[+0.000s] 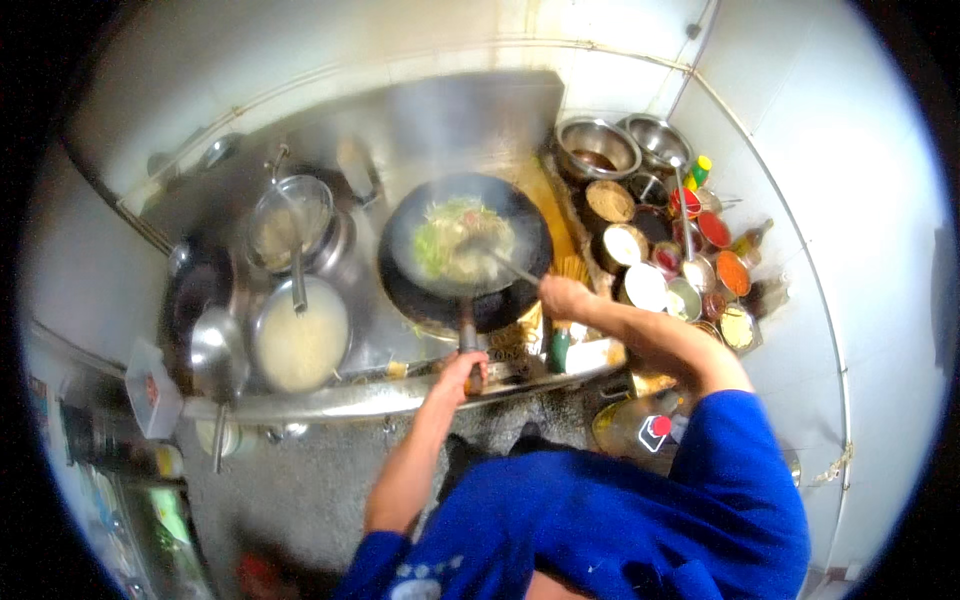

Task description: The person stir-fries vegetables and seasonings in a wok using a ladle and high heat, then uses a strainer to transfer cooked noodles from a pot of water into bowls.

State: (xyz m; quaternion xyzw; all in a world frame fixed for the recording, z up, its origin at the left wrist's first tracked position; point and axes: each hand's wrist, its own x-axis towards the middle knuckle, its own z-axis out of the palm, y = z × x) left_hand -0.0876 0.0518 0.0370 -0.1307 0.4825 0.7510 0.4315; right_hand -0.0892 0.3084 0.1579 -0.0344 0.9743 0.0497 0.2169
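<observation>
My left hand (pixel 459 375) is closed around the handle (pixel 468 337) of a dark wok (pixel 409 259) on the stove in front of me. Pale noodle-like strands mixed with green vegetable pieces (pixel 454 229) fill the middle of the wok, and steam rises from them. In my right hand (pixel 568 298) is the shaft of a long-handled metal ladle (pixel 516 268), which slants down to the left. Its bowl lies in the food and is blurred, partly hidden by it.
Left of the wok stand a strainer (pixel 311 196) over a pot and a pot of cloudy pale liquid (pixel 301 337). Further left is a large metal ladle (pixel 217 349). Steel bowls (pixel 598 142) and several seasoning containers (pixel 731 271) crowd the right. A capped oil jug (pixel 626 429) stands below.
</observation>
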